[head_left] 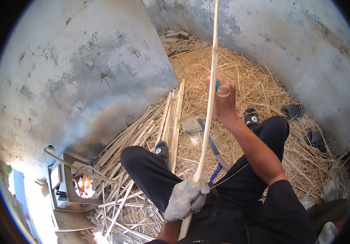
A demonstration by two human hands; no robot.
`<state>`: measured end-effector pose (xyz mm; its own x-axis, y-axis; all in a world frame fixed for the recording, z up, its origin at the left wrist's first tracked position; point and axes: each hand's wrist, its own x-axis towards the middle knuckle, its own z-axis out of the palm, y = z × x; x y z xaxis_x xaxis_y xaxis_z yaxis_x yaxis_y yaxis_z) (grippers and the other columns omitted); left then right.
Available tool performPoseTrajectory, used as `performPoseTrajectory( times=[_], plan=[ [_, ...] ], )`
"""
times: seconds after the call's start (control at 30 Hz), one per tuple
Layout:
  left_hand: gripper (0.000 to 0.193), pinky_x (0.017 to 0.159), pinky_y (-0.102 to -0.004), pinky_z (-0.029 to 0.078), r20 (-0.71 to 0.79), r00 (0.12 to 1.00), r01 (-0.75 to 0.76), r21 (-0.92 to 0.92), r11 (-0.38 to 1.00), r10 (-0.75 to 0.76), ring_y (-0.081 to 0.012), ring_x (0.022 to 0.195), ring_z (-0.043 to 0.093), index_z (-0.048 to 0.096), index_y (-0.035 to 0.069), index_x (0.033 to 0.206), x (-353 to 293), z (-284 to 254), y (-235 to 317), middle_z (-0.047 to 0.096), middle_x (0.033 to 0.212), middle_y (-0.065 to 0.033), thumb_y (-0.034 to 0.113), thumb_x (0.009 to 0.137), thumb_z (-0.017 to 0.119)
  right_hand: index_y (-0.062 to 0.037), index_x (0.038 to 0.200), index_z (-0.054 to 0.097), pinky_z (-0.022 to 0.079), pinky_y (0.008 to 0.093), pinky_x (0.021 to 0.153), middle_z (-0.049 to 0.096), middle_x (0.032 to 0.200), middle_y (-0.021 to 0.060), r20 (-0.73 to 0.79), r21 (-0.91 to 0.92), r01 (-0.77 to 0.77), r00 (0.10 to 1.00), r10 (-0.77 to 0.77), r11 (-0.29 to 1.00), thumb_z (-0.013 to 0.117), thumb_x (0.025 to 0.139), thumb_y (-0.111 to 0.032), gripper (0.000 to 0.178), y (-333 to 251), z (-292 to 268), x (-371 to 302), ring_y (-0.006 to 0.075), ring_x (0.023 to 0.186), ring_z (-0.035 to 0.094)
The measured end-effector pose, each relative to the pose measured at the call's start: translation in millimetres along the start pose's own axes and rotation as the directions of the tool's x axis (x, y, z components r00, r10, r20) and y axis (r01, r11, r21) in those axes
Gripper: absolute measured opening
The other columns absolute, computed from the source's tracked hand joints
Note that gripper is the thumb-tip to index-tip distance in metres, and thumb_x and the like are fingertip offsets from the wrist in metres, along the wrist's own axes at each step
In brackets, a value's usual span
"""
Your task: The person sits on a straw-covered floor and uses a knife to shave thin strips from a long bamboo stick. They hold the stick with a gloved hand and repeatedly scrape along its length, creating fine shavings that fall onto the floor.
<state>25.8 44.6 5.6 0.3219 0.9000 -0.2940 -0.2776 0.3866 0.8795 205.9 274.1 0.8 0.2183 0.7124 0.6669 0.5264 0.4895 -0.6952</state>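
My left hand [185,199], in a whitish knit glove, is closed around the lower part of a long pale bamboo strip [206,130]. The strip slants up and away from my lap, past the top of the picture. Farther along it, my bare right hand [225,99] is closed on a small teal-handled tool [217,84] pressed at the strip's side; its working edge is hidden. A thin curled shaving [223,91] stands out by those fingers. Between my legs lies a long-bladed knife [213,143], with a blue object [215,173] near its handle.
Several split strips [176,126] lie beside my left foot. Loose straw-like shavings [256,77] cover the floor up to the curved grey wall [288,44]. A wooden frame [67,183] stands at the lower left. Dark footwear [315,140] sits at the right.
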Motion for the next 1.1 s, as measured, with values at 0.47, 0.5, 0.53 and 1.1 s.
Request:
performPoseTrajectory(
  times=[0.47,0.5,0.53,1.1],
  plan=[
    [0.04,0.037,-0.026,0.032,0.034,0.977,-0.195,-0.231,0.953,0.208,-0.0127,0.036,0.038,0.053,0.0,0.08,0,-14,0,0.043,0.047,-0.0032,0.035,0.1,0.053,-0.0055,0.064,0.049,0.039,0.0371,0.04,0.051,0.05,0.011,0.126,0.049,0.356,0.925,-0.359,0.933,0.061,0.091,-0.012,0.03,-52,-14,-35,0.0265,0.041,0.054],
    [0.039,0.037,-0.026,0.032,0.039,0.978,-0.189,-0.228,0.955,0.203,-0.0127,0.036,0.038,0.053,0.001,0.08,-1,-15,-1,0.043,0.047,-0.0032,0.035,0.099,0.054,-0.0058,0.064,0.049,0.04,0.0372,0.04,0.051,0.051,0.0111,0.115,0.043,0.382,0.916,-0.384,0.923,0.061,0.091,-0.012,0.03,-52,-15,-32,0.0273,0.041,0.054],
    [0.039,0.037,-0.026,0.032,0.043,0.979,-0.182,-0.225,0.957,0.197,-0.0127,0.036,0.038,0.053,0.001,0.08,-3,-16,-1,0.042,0.047,-0.0032,0.035,0.099,0.055,-0.0049,0.064,0.048,0.038,0.0371,0.04,0.048,0.05,0.0115,0.104,0.044,0.384,0.916,-0.387,0.922,0.06,0.091,-0.012,0.031,-53,-14,-31,0.027,0.04,0.052],
    [0.038,0.038,-0.0261,0.032,-0.031,0.987,-0.16,-0.103,0.982,0.157,-0.0127,0.036,0.037,0.053,0.0,0.083,-4,-17,0,0.041,0.047,-0.004,0.034,0.101,0.051,-0.0037,0.063,0.05,0.035,0.0338,0.039,0.048,0.05,0.0077,0.016,0.153,0.346,0.936,-0.352,0.926,0.06,0.091,-0.009,0.03,-19,-20,-29,0.0193,0.039,0.048]
  ],
)
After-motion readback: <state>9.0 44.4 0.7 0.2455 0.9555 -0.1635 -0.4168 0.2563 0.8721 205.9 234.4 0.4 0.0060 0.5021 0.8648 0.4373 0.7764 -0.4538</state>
